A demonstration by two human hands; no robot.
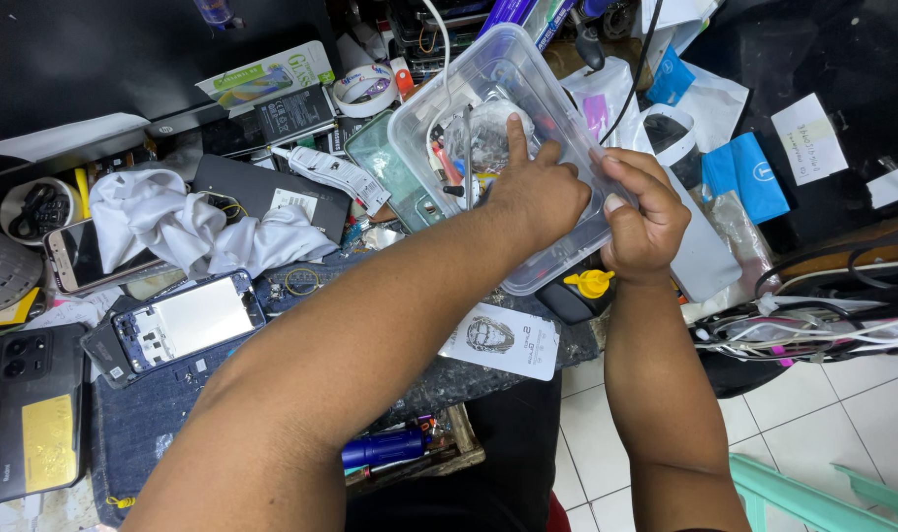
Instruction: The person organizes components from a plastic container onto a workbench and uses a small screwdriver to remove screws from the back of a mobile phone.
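A clear plastic box [439,108] is tilted above the cluttered bench, with small parts and tools inside. My left hand [538,187] reaches into it, index finger pointing at the contents. My right hand [646,212] grips the box's near rim with thumb on top. An opened phone [188,320] with its back removed lies on the dark blue cloth [144,414] at the left. Another phone [31,414] with a yellow patch lies at the far left.
A crumpled white cloth [188,227], a tape roll [368,89], a white card [503,340], a small yellow-capped bottle [589,284], blue packets [754,172] and a bundle of cables [813,330] surround the box. Tiled floor and a green stool [813,493] lie below right.
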